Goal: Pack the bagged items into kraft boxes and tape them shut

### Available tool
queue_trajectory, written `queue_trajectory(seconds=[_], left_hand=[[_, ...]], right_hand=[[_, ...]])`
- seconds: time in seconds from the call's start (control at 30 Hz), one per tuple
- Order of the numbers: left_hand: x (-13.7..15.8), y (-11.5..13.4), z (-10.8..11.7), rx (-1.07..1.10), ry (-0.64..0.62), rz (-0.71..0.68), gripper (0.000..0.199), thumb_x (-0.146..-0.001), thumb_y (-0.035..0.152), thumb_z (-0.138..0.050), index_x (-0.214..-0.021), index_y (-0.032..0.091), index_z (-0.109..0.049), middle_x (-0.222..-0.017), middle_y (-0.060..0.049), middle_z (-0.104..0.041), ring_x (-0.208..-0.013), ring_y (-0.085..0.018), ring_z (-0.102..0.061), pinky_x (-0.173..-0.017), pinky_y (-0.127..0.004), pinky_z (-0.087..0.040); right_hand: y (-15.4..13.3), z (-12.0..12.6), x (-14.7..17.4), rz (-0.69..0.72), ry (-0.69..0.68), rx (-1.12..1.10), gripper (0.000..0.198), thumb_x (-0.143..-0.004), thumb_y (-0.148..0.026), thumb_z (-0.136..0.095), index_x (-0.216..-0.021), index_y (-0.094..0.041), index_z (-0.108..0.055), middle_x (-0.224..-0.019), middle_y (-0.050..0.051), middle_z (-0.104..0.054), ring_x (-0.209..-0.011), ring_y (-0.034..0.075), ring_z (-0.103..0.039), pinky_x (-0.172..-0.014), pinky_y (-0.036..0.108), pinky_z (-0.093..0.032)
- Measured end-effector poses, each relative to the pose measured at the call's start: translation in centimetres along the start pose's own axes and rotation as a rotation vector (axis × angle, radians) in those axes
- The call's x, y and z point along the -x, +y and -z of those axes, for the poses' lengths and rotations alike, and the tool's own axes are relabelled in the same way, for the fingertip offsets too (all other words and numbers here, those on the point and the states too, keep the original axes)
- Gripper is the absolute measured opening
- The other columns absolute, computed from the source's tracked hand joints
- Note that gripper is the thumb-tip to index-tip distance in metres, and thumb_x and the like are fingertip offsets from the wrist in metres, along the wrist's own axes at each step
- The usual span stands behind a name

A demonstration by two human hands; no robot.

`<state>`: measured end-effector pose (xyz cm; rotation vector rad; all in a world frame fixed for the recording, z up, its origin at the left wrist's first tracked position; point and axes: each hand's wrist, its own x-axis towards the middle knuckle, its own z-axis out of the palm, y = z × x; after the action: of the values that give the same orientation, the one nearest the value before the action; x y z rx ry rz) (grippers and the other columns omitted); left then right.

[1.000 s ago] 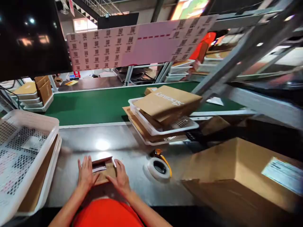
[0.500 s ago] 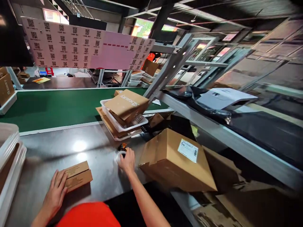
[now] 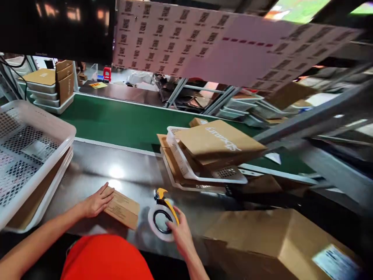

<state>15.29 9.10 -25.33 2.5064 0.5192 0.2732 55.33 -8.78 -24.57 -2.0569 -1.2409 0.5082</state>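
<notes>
My right hand (image 3: 182, 233) grips a yellow tape dispenser (image 3: 172, 212), its thumb at the hub of a wide roll of clear tape (image 3: 152, 225). The dispenser is tilted above the metal table, with its yellow-and-black head pointing away from me. To the left of it lies a small closed brown cardboard box (image 3: 124, 210) with faint printing on top. My left hand (image 3: 97, 202) rests on the left end of this box, fingers stretched out and lying over its edge. A narrow gap separates the box from the tape roll.
White mesh baskets (image 3: 65, 130) are stacked at left. Ahead, more baskets (image 3: 186, 171) carry a flat brown carton (image 3: 221, 142) beside a green conveyor belt (image 3: 122, 124). A large carton (image 3: 250, 233) stands at right. A code sheet (image 3: 204, 46) and dark monitor (image 3: 58, 31) hang above.
The view has swung left. My right hand has lifted the tape dispenser and brought it nearer the small box, which is now turned. My left hand stays at the box's left end.
</notes>
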Motion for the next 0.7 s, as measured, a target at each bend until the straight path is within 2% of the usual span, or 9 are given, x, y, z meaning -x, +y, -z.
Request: queue_trajectory(seconds=[0.07,0.13,0.2,0.3,0.4,0.5,0.57,0.63,0.7], left_hand=[[0.0,0.0,0.1,0.038,0.000,0.002,0.060,-0.105,0.022,-0.046,-0.165,0.019,-0.040,-0.175,-0.011,-0.032,-0.167,-0.037,-0.002,-0.132,-0.065,-0.027],[-0.1,0.0,0.2,0.060,0.005,-0.002,0.061,-0.105,0.024,-0.046,-0.166,0.020,-0.039,-0.176,-0.011,-0.031,-0.167,-0.037,-0.001,-0.133,-0.065,-0.025],[-0.2,-0.1,-0.1,0.064,0.024,-0.005,0.062,-0.104,0.024,-0.047,-0.165,0.019,-0.040,-0.175,-0.011,-0.032,-0.167,-0.036,-0.004,-0.134,-0.063,-0.025],[0.0,0.6,-1.2,0.041,0.092,0.059,0.056,-0.102,0.022,-0.047,-0.158,0.021,-0.051,-0.171,-0.012,-0.042,-0.166,-0.036,-0.017,-0.132,-0.067,-0.025],[0.3,2.8,-3.2,0.119,0.385,0.248,0.044,-0.102,0.021,-0.043,-0.137,0.021,-0.070,-0.159,-0.014,-0.059,-0.158,-0.036,-0.039,-0.130,-0.070,-0.026],[-0.8,6.2,-4.7,0.541,0.720,0.590,0.040,-0.102,0.031,-0.042,-0.117,0.018,-0.076,-0.128,-0.016,-0.077,-0.126,-0.030,-0.068,-0.112,-0.052,-0.053],[-2.2,8.3,-4.9,1.015,0.700,0.801,0.043,-0.101,0.045,-0.044,-0.111,0.018,-0.076,-0.110,-0.014,-0.080,-0.102,-0.026,-0.075,-0.090,-0.042,-0.062],[-3.8,9.7,-4.5,1.444,0.589,0.898,0.048,-0.098,0.057,-0.048,-0.106,0.018,-0.075,-0.100,-0.010,-0.080,-0.087,-0.023,-0.075,-0.075,-0.035,-0.062],[-4.9,10.2,-4.1,1.644,0.575,0.931,0.047,-0.093,0.060,-0.054,-0.102,0.019,-0.075,-0.094,-0.007,-0.079,-0.078,-0.020,-0.072,-0.069,-0.032,-0.059]], right_hand=[[-2.9,-0.5,0.6,0.174,0.000,-0.004,0.072,-0.089,-0.031,-0.051,-0.160,-0.021,-0.044,-0.126,0.013,-0.072,-0.105,0.028,-0.075,-0.090,0.044,-0.063],[-6.0,-1.2,0.9,0.467,-0.080,0.062,0.064,-0.093,-0.025,-0.048,-0.157,-0.026,-0.052,-0.142,0.015,-0.063,-0.124,0.030,-0.067,-0.103,0.047,-0.057],[-8.6,-2.2,0.7,0.698,-0.216,0.201,0.058,-0.093,-0.018,-0.047,-0.148,-0.029,-0.063,-0.141,0.013,-0.063,-0.122,0.030,-0.066,-0.103,0.047,-0.057],[-10.2,-3.4,0.1,0.818,-0.339,0.394,0.058,-0.091,-0.014,-0.048,-0.143,-0.030,-0.068,-0.135,0.012,-0.068,-0.110,0.028,-0.067,-0.096,0.044,-0.059],[-9.2,-3.8,-0.3,0.890,-0.328,0.430,0.064,-0.090,-0.011,-0.048,-0.148,-0.032,-0.063,-0.139,0.012,-0.065,-0.114,0.029,-0.067,-0.096,0.043,-0.059],[-7.7,-3.5,-0.3,0.945,-0.285,0.403,0.066,-0.092,-0.010,-0.047,-0.153,-0.034,-0.057,-0.139,0.012,-0.062,-0.118,0.029,-0.066,-0.095,0.042,-0.060],[-7.1,-3.2,-0.1,0.920,-0.281,0.398,0.066,-0.093,-0.010,-0.047,-0.154,-0.034,-0.055,-0.140,0.013,-0.060,-0.120,0.030,-0.065,-0.095,0.044,-0.060],[-7.1,-3.0,-0.1,0.897,-0.304,0.408,0.068,-0.092,-0.010,-0.048,-0.155,-0.034,-0.053,-0.142,0.014,-0.059,-0.122,0.031,-0.065,-0.097,0.047,-0.060],[-7.5,-2.6,-0.2,0.903,-0.350,0.421,0.073,-0.090,-0.010,-0.050,-0.159,-0.035,-0.049,-0.144,0.015,-0.057,-0.124,0.033,-0.065,-0.096,0.048,-0.061]])
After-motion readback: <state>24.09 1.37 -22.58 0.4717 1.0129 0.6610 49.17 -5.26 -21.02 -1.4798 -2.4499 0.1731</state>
